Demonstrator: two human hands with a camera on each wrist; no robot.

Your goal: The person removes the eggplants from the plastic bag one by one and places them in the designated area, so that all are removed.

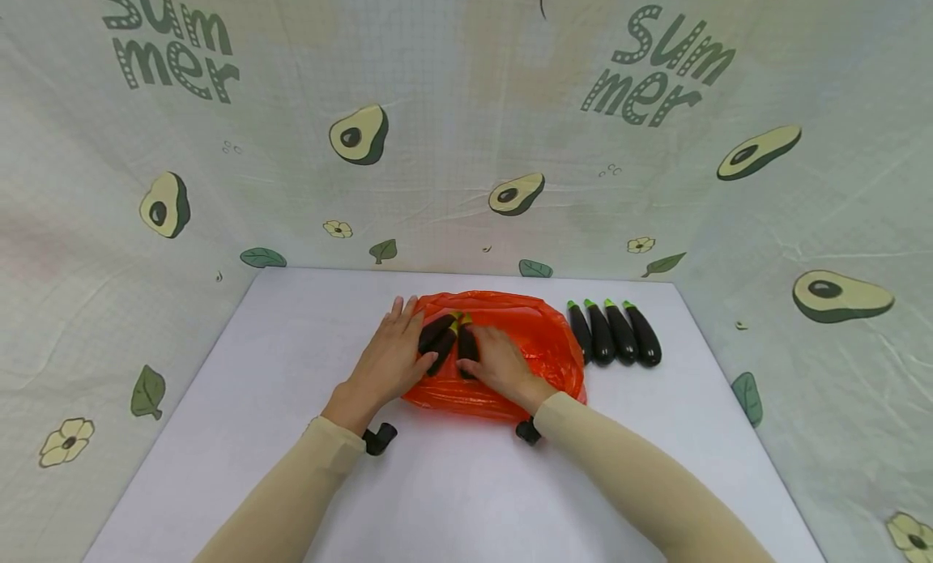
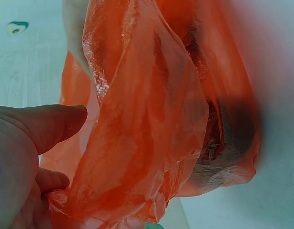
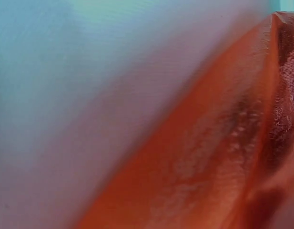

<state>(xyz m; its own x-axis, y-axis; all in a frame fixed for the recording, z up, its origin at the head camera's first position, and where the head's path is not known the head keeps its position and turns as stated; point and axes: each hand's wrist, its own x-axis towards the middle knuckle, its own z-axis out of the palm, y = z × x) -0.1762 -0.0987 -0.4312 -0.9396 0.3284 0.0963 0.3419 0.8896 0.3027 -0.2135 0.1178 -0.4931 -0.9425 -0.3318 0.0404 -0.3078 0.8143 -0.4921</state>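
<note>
An orange-red plastic bag (image 1: 535,320) lies with its mouth spread wide, and several dark eggplants (image 1: 436,330) with yellow-green stems are inside on the left. My left hand (image 1: 388,352) is at the bag's left rim, fingers extended. In the left wrist view its thumb stands apart from the thin film (image 2: 132,143), while a lower finger touches it. Reaching into the bag, my right hand (image 1: 503,362) holds one eggplant (image 1: 467,348) between thumb and fingers. The right wrist view shows mostly blurred bag plastic (image 3: 185,162), with the fingers hidden.
A row of several eggplants (image 1: 621,336) lies on the white table (image 1: 306,328) just right of the bag. Black wrist-camera pieces (image 1: 381,438) show below both wrists. Printed cloth (image 1: 437,77) hangs around the table's back and sides.
</note>
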